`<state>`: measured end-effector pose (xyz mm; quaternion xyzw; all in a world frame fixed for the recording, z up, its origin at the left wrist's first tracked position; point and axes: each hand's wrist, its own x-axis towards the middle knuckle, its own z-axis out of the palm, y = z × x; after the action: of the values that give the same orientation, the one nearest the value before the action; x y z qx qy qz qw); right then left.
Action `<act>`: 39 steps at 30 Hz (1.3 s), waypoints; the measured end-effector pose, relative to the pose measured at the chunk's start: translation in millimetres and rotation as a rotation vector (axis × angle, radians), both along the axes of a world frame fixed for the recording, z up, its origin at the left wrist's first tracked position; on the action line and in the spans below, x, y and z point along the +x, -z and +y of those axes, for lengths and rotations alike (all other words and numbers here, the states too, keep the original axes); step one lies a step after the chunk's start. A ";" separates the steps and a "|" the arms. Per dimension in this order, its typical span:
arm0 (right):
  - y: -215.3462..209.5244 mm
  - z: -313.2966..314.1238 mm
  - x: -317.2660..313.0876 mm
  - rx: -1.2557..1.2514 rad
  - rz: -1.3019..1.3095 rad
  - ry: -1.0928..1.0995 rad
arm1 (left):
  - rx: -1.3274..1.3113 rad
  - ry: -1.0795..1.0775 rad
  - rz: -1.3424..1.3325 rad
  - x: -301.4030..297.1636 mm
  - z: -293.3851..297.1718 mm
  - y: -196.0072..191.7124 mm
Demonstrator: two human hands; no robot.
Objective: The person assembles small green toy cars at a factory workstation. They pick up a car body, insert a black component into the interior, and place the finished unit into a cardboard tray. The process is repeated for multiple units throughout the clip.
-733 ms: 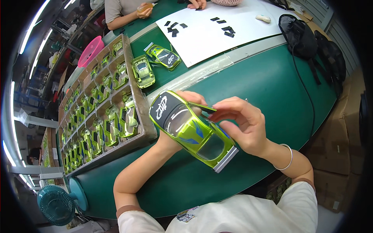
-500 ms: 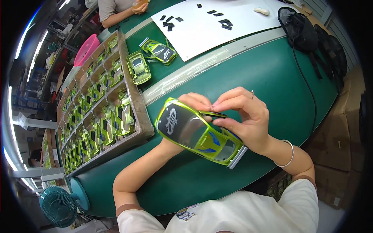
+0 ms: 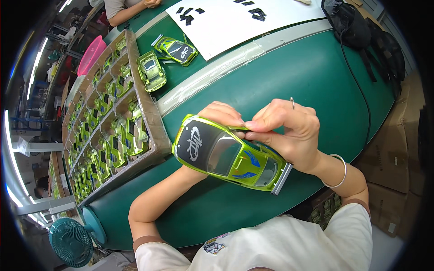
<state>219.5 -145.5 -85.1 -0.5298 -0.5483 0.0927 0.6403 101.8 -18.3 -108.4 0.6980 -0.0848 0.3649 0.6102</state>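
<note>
A lime-green toy car body [image 3: 246,174] with a black hood, blue side flashes and a grey rear wing is held above the table, tilted with its hood to the left. My left hand [image 3: 220,113] grips it from beneath and along the far side, most of its palm hidden by the car. My right hand [image 3: 289,131] pinches the car's far-side door [image 3: 238,128] between thumb and fingers, close to the left fingertips. What lies between those fingertips is mostly covered. Two more green toy cars, one with a black hood [image 3: 181,50] and one with its interior showing [image 3: 152,72], rest beyond.
At left stands a divided carton [image 3: 159,145] full of green car parts. Small black pieces [image 3: 186,17] lie on a white sheet [image 3: 226,31]. A black bag [image 3: 346,29] with a cord, a teal fan [image 3: 71,241], a pink basin [image 3: 91,55] and another person's arm [image 3: 129,14] surround the green table [image 3: 307,72].
The door, standing out from the car's side before, now sits closer to the body. My right fingers have closed in toward it. The view has shifted slightly.
</note>
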 end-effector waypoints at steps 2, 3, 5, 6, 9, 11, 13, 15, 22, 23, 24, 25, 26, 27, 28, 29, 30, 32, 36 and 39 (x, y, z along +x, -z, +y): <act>-1.4 1.1 0.4 -0.009 -0.017 0.022 | -0.023 -0.007 -0.018 1.6 0.4 6.0; -2.4 2.7 0.0 0.000 -0.031 0.039 | -0.068 0.007 -0.036 2.5 -1.5 9.2; -0.3 6.5 -7.5 0.016 0.117 0.070 | -0.158 0.047 -0.036 2.6 -5.2 11.2; -0.7 6.8 -5.9 0.027 0.058 0.074 | -0.203 0.067 -0.035 2.0 -6.4 12.1; -1.0 6.9 -0.5 0.033 -0.064 0.078 | -0.305 0.079 0.042 -2.9 -8.4 15.4; 0.8 5.9 0.6 -0.001 -0.070 0.071 | -0.331 0.064 0.074 -3.9 -9.7 12.4; 0.9 4.0 1.3 -0.030 -0.073 0.067 | -0.304 0.034 0.085 -4.6 -10.3 8.7; 2.2 3.2 1.5 -0.035 -0.054 0.049 | -0.219 0.010 0.076 -4.4 -8.3 9.1; 4.6 2.5 2.3 -0.134 0.158 -0.069 | -0.045 -0.048 0.148 -6.3 -1.4 1.7; 4.4 4.0 2.7 -0.167 0.224 -0.102 | -0.039 -0.084 0.174 -6.0 -1.0 -0.6; 2.5 5.6 3.4 -0.179 0.350 -0.135 | -0.033 -0.120 0.201 -5.6 -0.8 -5.6; 0.4 7.1 4.5 -0.192 0.476 -0.170 | -0.032 -0.105 0.310 -9.8 1.7 -15.5; -3.0 7.6 7.3 -0.206 0.596 -0.201 | -0.148 -0.090 0.220 -5.2 4.6 -17.1; 2.1 6.4 19.5 -0.221 0.542 -0.293 | -0.096 -0.134 0.237 -5.5 10.3 -23.9; 0.4 7.9 19.0 -0.189 0.468 -0.291 | -0.045 -0.178 0.255 -9.5 16.0 -35.5; -1.6 7.8 17.1 -0.158 0.395 -0.287 | 0.152 -0.349 0.405 -14.8 18.8 -47.3; -4.2 6.8 14.5 -0.126 0.322 -0.284 | -0.031 -0.349 0.444 -14.6 19.9 -52.1; -6.4 3.8 0.5 -0.231 0.204 -0.305 | 0.122 -0.407 0.429 -12.4 19.8 -56.3; -1.5 5.8 -2.1 -0.471 0.646 -0.528 | 0.233 -0.415 0.541 -14.3 13.1 -64.4; -0.5 6.1 -2.0 -0.425 0.894 -0.637 | 0.267 -0.420 0.485 -15.1 6.2 -67.4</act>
<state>217.5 -139.4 -84.6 -0.3652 -0.3265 0.6029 0.6297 86.7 -12.1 -41.0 0.8403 0.1615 0.2916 0.4276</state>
